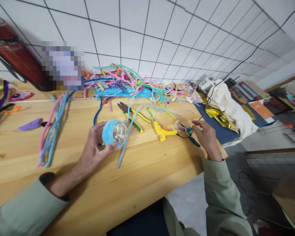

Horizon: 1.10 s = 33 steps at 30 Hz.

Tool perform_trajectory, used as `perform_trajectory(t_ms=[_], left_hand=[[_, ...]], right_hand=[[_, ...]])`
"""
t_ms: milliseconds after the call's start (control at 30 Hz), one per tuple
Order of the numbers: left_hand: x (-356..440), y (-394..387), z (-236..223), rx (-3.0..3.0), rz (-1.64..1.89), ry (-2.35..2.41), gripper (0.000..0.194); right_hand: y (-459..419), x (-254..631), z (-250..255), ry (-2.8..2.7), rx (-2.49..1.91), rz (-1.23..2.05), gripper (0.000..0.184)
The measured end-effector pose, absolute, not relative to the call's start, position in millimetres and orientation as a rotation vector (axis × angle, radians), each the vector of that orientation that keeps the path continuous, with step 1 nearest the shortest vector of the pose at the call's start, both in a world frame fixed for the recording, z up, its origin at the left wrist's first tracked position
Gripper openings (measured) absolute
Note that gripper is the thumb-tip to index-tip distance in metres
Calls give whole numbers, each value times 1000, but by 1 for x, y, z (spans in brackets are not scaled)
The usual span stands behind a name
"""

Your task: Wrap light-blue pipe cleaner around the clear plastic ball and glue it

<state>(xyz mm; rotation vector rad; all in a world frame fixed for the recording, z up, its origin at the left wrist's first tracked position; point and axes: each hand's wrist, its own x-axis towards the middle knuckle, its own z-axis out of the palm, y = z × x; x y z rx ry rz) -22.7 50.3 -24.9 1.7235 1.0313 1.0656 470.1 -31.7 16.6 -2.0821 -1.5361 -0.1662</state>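
My left hand (95,144) is wrapped round a clear, rounded plastic piece (120,132) with light blue pipe cleaner (108,132) wound about its side. A loose light blue pipe cleaner (123,152) trails beside it. My right hand (205,136) is at the table's right side with its fingers curled together by a thin black cord (183,136); what they pinch is hard to make out. Just left of those fingertips lie a dark-handled tool (194,141) and a yellow glue gun (163,131). Pliers with yellow and green handles (134,118) lie between the hands.
A heap of coloured pipe cleaners (123,87) lies along the tiled wall. At left are a red thermos (17,55), twisted pink and blue pipe cleaners (54,131) and a purple piece (31,124). White cloth (226,101) and gold foil (220,118) lie at right.
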Motion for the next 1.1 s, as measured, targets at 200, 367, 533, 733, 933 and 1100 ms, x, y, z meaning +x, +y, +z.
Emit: perform_trajectory(t_ms=[200,367,533,733,933,1100], left_hand=[[-24,46,-18,1651,1055,1087,63],[-22,43,-13,1616,1043,1160,64],[-21,45,-13,1575,1063,1196,69],[-26,48,-25,1606,1093,1128,72],[-24,51,-29,1607,1093,1053,66],[-23,55,-31,1638,1105,1039,64]], right_hand=[[-59,514,-2,-1385,-2314,-345,33],[-52,527,-9,-1684,-2285,-115,29],[-34,513,2,-1900,-2216,77,21],[-17,507,65,-2083,-2267,112,18],[-35,535,121,-2154,-2516,216,19],[-85,559,130,-1946,-2613,257,16]])
